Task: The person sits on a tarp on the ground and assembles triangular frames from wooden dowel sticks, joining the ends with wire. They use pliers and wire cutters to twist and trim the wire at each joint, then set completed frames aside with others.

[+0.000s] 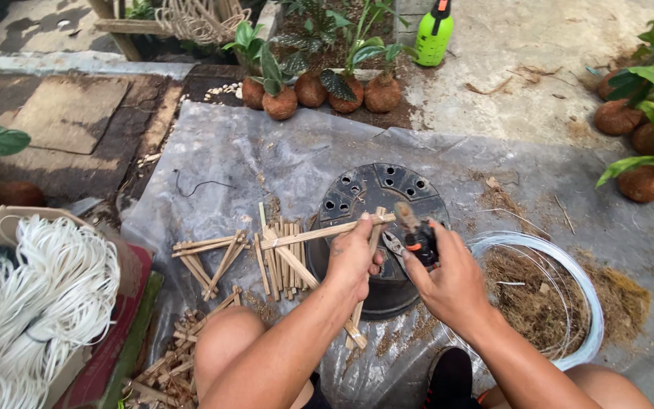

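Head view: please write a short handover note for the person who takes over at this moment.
Left hand: shut on two crossed bamboo sticks, held over the upturned black pot.
Right hand: shut on pliers, with the tip at the crossing of the sticks.
Nearby: loose cut sticks on the grey plastic sheet, wire coil at right, white cord bundle at left.
Done: sticks are cut, and some already lie crossed in frames.
Left: the joint in hand looks unfinished; many sticks are still loose.
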`<state>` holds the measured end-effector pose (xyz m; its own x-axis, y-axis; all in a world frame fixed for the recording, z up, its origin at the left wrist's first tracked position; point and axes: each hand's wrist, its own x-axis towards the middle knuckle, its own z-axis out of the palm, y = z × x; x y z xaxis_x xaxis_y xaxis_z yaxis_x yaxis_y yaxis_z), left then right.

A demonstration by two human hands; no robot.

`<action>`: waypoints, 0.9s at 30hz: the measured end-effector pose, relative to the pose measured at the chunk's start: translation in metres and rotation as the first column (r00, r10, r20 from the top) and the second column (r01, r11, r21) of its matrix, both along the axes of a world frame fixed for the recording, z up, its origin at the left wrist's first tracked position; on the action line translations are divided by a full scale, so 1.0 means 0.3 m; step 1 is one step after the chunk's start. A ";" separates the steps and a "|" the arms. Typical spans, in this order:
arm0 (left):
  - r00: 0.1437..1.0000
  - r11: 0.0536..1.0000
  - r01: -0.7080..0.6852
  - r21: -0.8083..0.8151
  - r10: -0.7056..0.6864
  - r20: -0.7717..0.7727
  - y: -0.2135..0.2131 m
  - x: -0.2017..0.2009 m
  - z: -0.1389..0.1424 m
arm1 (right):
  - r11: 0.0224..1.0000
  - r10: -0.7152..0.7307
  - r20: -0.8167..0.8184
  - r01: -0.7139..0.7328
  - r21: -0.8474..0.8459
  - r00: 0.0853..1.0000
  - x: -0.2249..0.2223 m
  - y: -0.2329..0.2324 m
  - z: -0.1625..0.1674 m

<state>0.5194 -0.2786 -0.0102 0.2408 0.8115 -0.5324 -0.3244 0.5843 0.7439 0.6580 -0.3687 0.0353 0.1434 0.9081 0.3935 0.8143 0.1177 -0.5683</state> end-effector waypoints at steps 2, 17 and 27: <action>1.000 1.000 0.006 0.002 -0.006 -0.023 -0.003 -0.005 0.009 | 0.998 -0.023 0.046 0.021 0.054 0.999 0.009 -0.006 0.006; 0.999 0.999 0.044 0.025 -0.044 -0.024 -0.007 -0.013 0.071 | 0.969 0.174 -0.720 -0.248 0.002 0.672 0.047 -0.035 -0.090; 0.999 0.998 0.039 0.053 -0.039 0.013 -0.004 -0.025 0.081 | 0.869 0.492 -0.512 -0.362 0.338 0.704 0.050 -0.121 -0.052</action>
